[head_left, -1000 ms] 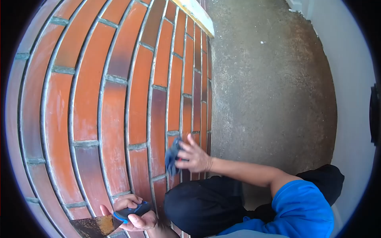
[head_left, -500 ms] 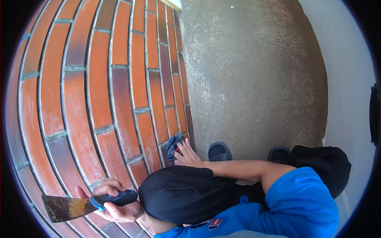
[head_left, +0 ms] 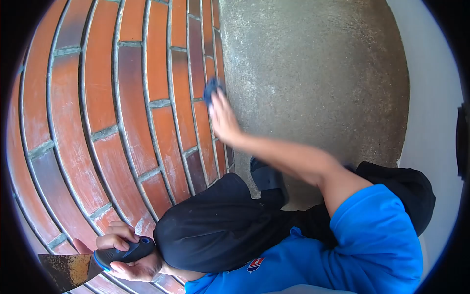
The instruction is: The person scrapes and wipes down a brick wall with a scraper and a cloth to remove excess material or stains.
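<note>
My left hand (head_left: 137, 268), low on the left, is wrapped around the dark, blue-edged handle of a putty knife (head_left: 125, 253). Its wide blade is stained with rust and points left, away from my body. Out at the end of my stretched arm, my right hand (head_left: 224, 120) presses a bunched dark blue cloth (head_left: 212, 89) against the brick wall (head_left: 131, 112), low down near the floor. Motion blurs the right hand and the cloth a little.
Grey mortar lines run between the orange and purplish bricks. A concrete floor (head_left: 313, 83) meets the brick wall, with a pale wall (head_left: 433, 112) on the right. My bent knee (head_left: 205, 230) is close to the bricks, and a dark slipper (head_left: 264, 175) shows beside it.
My right hand has slid the cloth forward along the base of the brick wall, away from my knees. My left hand with the putty knife has shifted slightly left and down in view.
</note>
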A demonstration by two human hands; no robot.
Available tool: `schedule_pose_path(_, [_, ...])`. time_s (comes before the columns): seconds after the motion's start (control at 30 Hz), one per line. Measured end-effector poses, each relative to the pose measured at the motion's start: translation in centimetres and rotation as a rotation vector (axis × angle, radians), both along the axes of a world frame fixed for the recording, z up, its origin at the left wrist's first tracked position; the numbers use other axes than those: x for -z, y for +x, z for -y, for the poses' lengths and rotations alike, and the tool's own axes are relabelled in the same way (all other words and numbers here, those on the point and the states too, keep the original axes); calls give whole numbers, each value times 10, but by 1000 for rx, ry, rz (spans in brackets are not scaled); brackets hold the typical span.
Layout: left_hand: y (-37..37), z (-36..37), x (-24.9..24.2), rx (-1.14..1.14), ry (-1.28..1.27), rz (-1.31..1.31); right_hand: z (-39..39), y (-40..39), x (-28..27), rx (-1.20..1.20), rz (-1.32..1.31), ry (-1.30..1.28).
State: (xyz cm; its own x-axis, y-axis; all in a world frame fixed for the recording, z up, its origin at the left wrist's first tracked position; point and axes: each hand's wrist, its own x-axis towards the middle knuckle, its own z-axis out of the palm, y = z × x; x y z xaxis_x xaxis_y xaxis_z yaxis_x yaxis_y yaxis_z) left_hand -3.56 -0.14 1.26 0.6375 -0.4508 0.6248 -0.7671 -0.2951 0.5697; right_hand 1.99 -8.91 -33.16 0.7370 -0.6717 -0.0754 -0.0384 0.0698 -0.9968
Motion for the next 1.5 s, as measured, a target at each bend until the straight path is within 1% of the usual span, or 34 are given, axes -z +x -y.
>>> schedule_pose_path(0.07, [3, -11, 2, 21, -11, -55, -89, -68, -2, -71, 8, 99])
schedule_pose_path(0.1, [3, -11, 3, 16, -26, -59, -123, -93, -6, -84, 2, 130])
schedule_pose_path(0.13, [3, -12, 4, 10, -41, -64, -141, -109, -9, -99, -10, 162])
schedule_pose_path(0.17, [-1, -5, 5, -11, -66, -46, -131, -114, -4, -131, 31, 192])
schedule_pose_path(0.23, [-2, -7, 6, -5, -44, -63, -88, -116, 2, -197, 118, 252])
schedule_pose_path(0.3, [2, -23, 1, 16, 21, -104, -42, -96, 9, -54, 228, 72])
schedule_pose_path(0.37, [5, -34, -3, 2, 58, -115, 12, -53, 10, 130, 191, 165])
schedule_pose_path(0.4, [1, -22, 0, -66, 5, -77, 35, -25, 22, 220, 189, 211])
schedule_pose_path(0.43, [1, -19, 2, -77, -14, -77, 64, 0, 24, 308, 167, 152])
schedule_pose_path(0.47, [0, -16, 4, -88, -33, -78, 89, 24, 24, 305, 106, 193])
schedule_pose_path(0.5, [1, -19, 4, -43, -19, -115, 110, 51, 30, 351, 102, 135])
schedule_pose_path(0.53, [2, -20, 4, 5, -5, -149, 134, 67, 19, 309, 89, 175])
schedule_pose_path(0.57, [3, -19, 3, -4, 1, -156, 150, 87, 15, 303, 44, 202])
schedule_pose_path(0.6, [2, -19, 3, -16, 8, -162, 162, 98, 5, 328, -7, 161])
schedule_pose_path(0.63, [3, -19, 2, -28, 13, -169, 174, 117, 13, 282, 37, 176])
schedule_pose_path(0.7, [4, -23, 1, -19, 5, -199, 183, 134, 27, 141, -88, 159])
schedule_pose_path(0.8, [6, -25, -2, -12, 5, -225, 160, 131, 44, 216, -63, 16])
schedule_pose_path(0.83, [5, -24, -3, -6, 1, -237, 148, 119, 48, 165, -86, 9])
schedule_pose_path(0.9, [10, -41, -16, 23, 125, -280, 115, 82, 53, 75, -123, 8])
schedule_pose_path(0.93, [10, -40, -12, 40, 94, -258, 89, 65, 60, 64, -91, 37])
schedule_pose_path(0.97, [11, -39, -9, 58, 63, -236, 67, 37, 48, -1, -84, 108])
schedule_pose_path(1.0, [10, -34, -7, 56, 59, -224, 38, 10, 38, -25, -78, 102])
schedule_pose_path(1.03, [7, -27, -7, 49, 59, -212, -2, -11, 42, 81, -3, -14])
schedule_pose_path(1.07, [4, -20, -8, 38, 63, -203, -35, -33, 33, 79, -22, -18])
schedule_pose_path(1.13, [-2, -20, -12, 35, 109, -186, -85, -80, 17, -54, -91, 137])
schedule_pose_path(1.2, [-4, -25, -19, 54, 190, -167, -115, -117, 12, -265, -156, 290])
schedule_pose_path(1.23, [-9, -26, -19, 58, 146, -160, -120, -130, 9, -365, -198, 371])
schedule_pose_path(1.27, [-14, -25, -17, 65, 95, -148, -118, -134, 13, -345, -184, 352])
schedule_pose_path(1.33, [-22, -33, -19, 62, 113, -129, -105, -130, 23, -308, -153, 326])
schedule_pose_path(1.37, [-23, -42, -26, 63, 112, -221, -83, -115, 19, -192, -157, 364])
schedule_pose_path(1.4, [-24, -51, -35, 62, 110, -311, -69, -93, 36, -49, -70, 214])
schedule_pose_path(1.47, [-31, -55, -40, 66, 135, -293, -18, -46, 34, 179, -41, 75])
schedule_pose_path(1.5, [-32, -47, -34, 80, 156, -183, 8, -30, 29, 156, -22, 47])
